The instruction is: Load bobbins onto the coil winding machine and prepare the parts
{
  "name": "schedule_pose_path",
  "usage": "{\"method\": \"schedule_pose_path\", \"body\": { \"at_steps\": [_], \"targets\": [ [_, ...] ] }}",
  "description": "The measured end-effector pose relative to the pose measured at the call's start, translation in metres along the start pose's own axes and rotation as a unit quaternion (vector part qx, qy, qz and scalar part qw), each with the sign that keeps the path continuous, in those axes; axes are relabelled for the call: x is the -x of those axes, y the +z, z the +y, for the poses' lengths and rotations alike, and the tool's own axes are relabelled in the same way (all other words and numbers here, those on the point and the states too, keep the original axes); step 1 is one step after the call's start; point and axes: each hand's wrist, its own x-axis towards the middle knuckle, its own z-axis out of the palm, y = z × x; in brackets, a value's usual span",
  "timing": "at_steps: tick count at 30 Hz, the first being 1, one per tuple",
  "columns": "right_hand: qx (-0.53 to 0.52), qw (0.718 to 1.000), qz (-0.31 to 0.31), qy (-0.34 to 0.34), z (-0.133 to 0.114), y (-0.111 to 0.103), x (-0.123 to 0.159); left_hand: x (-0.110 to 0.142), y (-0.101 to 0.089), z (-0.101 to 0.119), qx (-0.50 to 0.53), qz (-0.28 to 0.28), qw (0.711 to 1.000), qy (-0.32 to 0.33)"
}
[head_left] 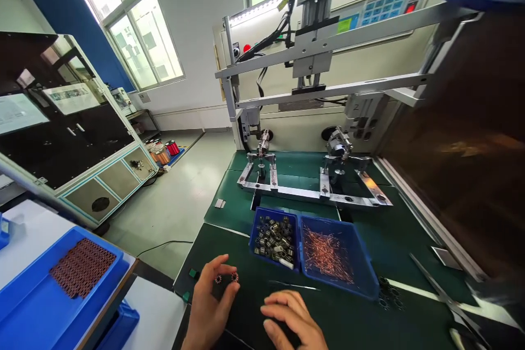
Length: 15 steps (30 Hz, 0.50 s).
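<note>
Left hand (214, 299): thumb and forefinger clamped on a ring core (235, 277).
Second core (218, 279) at its nine o'clock; right hand (294, 318) at four, fingers parted; blue parts bin (283, 214) at two.

Two bare, slim-fingered hands (210, 302)

The bottom edge cuts off the right hand (296, 318) and the scissors (452, 304).
</note>
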Motion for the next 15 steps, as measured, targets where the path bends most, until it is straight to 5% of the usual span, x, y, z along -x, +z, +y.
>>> {"method": "schedule_pose_path", "body": {
  "at_steps": [3, 8, 11, 15],
  "targets": [
    [-0.107, 0.993, 0.028, 0.030, -0.018, -0.018, -0.015, 0.013, 0.009, 0.031, 0.186, -0.090, 0.978, 0.009],
    [-0.217, 0.974, -0.038, 0.049, -0.037, -0.038, -0.024, 0.021, 0.034, 0.061, 0.482, -0.185, 0.852, -0.084],
    [-0.227, 0.969, -0.075, 0.059, -0.039, -0.046, -0.023, 0.020, 0.042, 0.063, 0.546, -0.229, 0.798, -0.108],
    [-0.235, 0.966, -0.105, 0.037, -0.039, -0.055, -0.023, 0.021, 0.041, 0.064, 0.533, -0.262, 0.798, -0.104]
  ]
}}
